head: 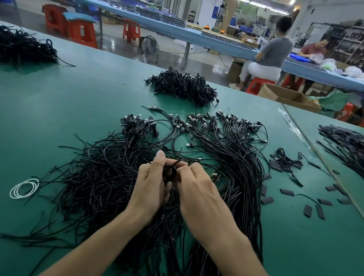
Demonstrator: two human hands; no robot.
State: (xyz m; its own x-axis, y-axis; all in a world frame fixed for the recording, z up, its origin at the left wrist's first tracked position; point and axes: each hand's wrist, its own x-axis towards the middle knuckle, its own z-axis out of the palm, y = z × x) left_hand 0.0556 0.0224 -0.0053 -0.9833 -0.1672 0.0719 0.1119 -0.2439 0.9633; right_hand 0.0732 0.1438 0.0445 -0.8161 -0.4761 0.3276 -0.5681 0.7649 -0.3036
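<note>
Both hands are working just above the near-middle of the big loose heap of thin black USB cables [230,155], which is lying spread over the green table mat [47,108]. The left hand [150,183] is gripping a small coiled black cable [169,173]. Its thumb is pointing up along the coil's left side, and its fingers [167,193] are curling under and clamping on the loops. The right hand [196,189] is meeting it from the other side, fingertips [186,168] bunched together and pinching the coil's right edge. The coil is sitting between the two hands, held off the heap, with one short loose end sticking up and to the right between the thumb and the right fingertips. Whether that end is being pinched too is hard to tell.

Around the heap:
- Left of it, a small white wire ring [24,188] is lying flat on the mat.
- Behind it, a dark mound of bundled black cables [183,86] is sitting apart.
- Far behind and left of it, another black cable pile [19,45] is lying at the mat's edge.
- Right of it, short flat black sleeve pieces [323,202] are lying scattered, with one tied black cable bundle [287,159] among them.
- Further right of it, past the table seam, a long stack of black strips [356,148] is lying.
</note>
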